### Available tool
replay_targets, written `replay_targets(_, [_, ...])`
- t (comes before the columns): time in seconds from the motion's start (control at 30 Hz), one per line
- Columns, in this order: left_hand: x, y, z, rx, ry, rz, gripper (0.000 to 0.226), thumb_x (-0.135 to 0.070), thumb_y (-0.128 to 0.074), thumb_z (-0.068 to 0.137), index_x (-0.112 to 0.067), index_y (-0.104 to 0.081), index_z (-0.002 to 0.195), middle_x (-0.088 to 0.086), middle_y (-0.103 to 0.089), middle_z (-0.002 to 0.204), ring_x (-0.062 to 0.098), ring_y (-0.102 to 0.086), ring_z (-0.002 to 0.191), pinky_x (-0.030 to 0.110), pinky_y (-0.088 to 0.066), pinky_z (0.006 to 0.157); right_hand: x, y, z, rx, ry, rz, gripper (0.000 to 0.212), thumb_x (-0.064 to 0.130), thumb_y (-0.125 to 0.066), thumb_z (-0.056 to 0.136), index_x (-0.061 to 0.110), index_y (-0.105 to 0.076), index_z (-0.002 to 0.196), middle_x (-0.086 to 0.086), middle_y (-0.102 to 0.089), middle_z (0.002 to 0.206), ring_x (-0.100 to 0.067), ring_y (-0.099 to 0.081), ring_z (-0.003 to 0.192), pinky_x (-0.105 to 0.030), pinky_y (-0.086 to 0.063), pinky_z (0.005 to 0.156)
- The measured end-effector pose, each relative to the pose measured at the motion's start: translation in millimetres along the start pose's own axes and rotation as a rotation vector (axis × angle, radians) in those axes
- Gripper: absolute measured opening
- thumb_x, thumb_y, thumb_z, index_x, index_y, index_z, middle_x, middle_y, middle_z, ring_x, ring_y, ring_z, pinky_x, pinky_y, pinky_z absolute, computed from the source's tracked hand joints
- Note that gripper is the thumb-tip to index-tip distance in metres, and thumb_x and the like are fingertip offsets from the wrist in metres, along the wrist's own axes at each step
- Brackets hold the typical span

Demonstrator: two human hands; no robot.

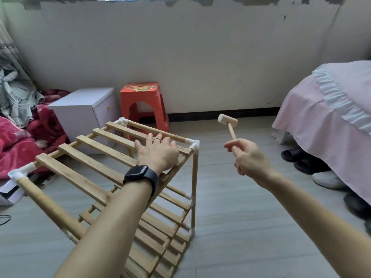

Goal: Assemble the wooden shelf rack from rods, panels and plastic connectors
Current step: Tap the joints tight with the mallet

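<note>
Pressing flat left hand (157, 152) on rack (84, 157); right hand (248, 157) grips mallet (227, 122)

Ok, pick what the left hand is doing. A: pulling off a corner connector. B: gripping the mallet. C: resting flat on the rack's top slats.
C: the left hand lies with fingers spread on the rack's top slats; the right hand holds the mallet.

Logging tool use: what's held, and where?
Right hand grips small wooden mallet by its handle end; left hand lies flat on wooden slatted rack, holding nothing.
</note>
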State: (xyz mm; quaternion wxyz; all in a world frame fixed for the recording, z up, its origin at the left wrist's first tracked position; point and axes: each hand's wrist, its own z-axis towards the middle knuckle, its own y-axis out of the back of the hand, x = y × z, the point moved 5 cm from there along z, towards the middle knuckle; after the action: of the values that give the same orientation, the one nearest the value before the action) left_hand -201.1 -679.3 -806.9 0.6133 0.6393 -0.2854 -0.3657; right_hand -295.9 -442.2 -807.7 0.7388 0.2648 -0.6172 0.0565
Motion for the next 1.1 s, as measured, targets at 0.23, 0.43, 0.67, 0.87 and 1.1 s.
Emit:
replay_targets(0.23, [0.9,-1.2,2.3,-0.009,0.005,0.009,0.059,-0.046,-0.011,0.102,-0.028,-0.035,0.154,-0.002,-0.020,0.167,0.028,-0.006,0.156,0.067,0.001,0.119,21.5,5.1,-16.3,-0.029,0.353,-0.634,0.023,0.031,-0.038,0.109,0.020,-0.058,0.110,0.004,-0.059,0.064,-0.008,-0.051,0.050,-0.021,-0.033,0.044])
replay_targets(0.43, [1.4,-1.6,3.5,-0.008,0.004,0.007,0.058,-0.045,-0.012,0.102,-0.029,-0.036,0.153,-0.002,-0.021,0.167,0.029,-0.006,0.156,0.068,0.001,0.118,61.2,16.7,-25.4,-0.304,0.609,-0.549,0.025,0.026,-0.044,0.108,0.013,-0.065,0.105,0.013,-0.046,0.055,-0.004,-0.046,0.045,-0.015,-0.028,0.044])
replay_targets(0.67, [1.0,-0.7,3.0,-0.015,-0.001,0.009,0.058,-0.045,-0.013,0.103,-0.028,-0.036,0.153,-0.001,-0.020,0.167,0.029,-0.006,0.156,0.068,0.000,0.118,59.6,9.2,-19.9,-0.249,0.569,-0.593,0.026,0.026,-0.045,0.107,0.011,-0.066,0.103,0.013,-0.051,0.061,-0.006,-0.048,0.052,-0.027,-0.030,0.049])
replay_targets(0.87, [0.4,-1.3,2.0,-0.008,-0.008,0.001,0.058,-0.045,-0.012,0.103,-0.028,-0.035,0.154,-0.002,-0.020,0.168,0.028,-0.006,0.156,0.068,0.000,0.119,45.9,-2.5,-17.5,-0.144,0.467,-0.786,0.025,0.029,-0.045,0.106,0.014,-0.064,0.104,0.003,-0.059,0.069,-0.016,-0.051,0.056,-0.029,-0.038,0.053])
replay_targets(1.1, [-1.0,2.8,-1.9,-0.037,-0.020,-0.019,0.057,-0.045,-0.015,0.103,-0.027,-0.040,0.151,0.000,-0.025,0.166,0.029,-0.010,0.155,0.068,-0.002,0.119,26.5,-20.8,-25.6,0.063,0.433,-0.848,0.025,0.028,-0.042,0.107,0.015,-0.062,0.099,0.002,-0.060,0.074,-0.020,-0.057,0.064,-0.035,-0.047,0.057])
